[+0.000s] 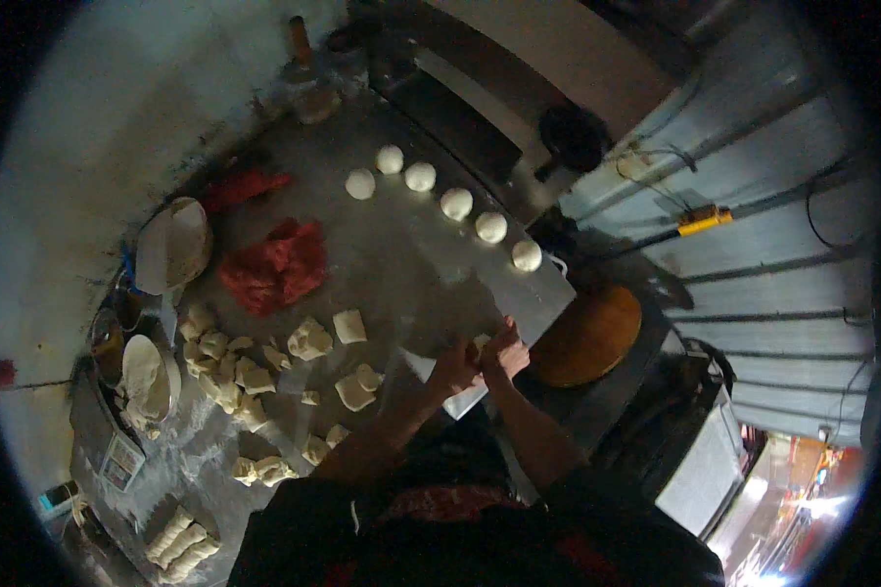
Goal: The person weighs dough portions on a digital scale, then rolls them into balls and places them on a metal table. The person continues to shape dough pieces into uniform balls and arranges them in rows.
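My left hand (455,370) and my right hand (506,354) are together above the table's front right edge. Both are closed around a small dough piece (481,342), mostly hidden by the fingers. Beyond them, round dough balls (456,204) sit in a curved row along the table's far right edge. To the left lie cut dough chunks, among them a squarish piece (349,326) and a lump topped by a smaller bit (356,391). A larger heap of dough pieces (224,378) rests farther left.
Crumpled red plastic (275,268) lies on the grey table (404,264). A bowl of flour (147,378), an oval pan (176,246) and dough rolls (183,547) are at the left. A round wooden board (591,337) stands off the table's right corner. Flour dusts the left side.
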Action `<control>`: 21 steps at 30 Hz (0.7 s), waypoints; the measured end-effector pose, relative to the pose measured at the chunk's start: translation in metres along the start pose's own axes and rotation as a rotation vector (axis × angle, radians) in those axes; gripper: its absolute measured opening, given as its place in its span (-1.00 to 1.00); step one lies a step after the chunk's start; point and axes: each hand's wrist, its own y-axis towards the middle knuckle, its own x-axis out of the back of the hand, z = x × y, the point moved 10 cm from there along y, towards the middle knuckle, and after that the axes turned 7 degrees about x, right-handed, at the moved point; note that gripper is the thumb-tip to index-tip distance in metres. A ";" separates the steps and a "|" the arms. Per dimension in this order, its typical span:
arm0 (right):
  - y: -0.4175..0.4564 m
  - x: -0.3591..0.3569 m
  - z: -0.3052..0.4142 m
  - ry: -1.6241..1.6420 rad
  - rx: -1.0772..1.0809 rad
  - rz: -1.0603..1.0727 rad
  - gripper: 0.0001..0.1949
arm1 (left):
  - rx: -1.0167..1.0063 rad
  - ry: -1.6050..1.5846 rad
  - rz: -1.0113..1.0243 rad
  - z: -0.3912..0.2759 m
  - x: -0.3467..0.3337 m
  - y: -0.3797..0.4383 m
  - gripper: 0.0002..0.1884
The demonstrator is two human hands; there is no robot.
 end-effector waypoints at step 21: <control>-0.247 -0.043 0.239 0.626 1.086 0.733 -0.63 | -0.103 -1.299 -0.408 0.004 0.130 -0.120 -0.55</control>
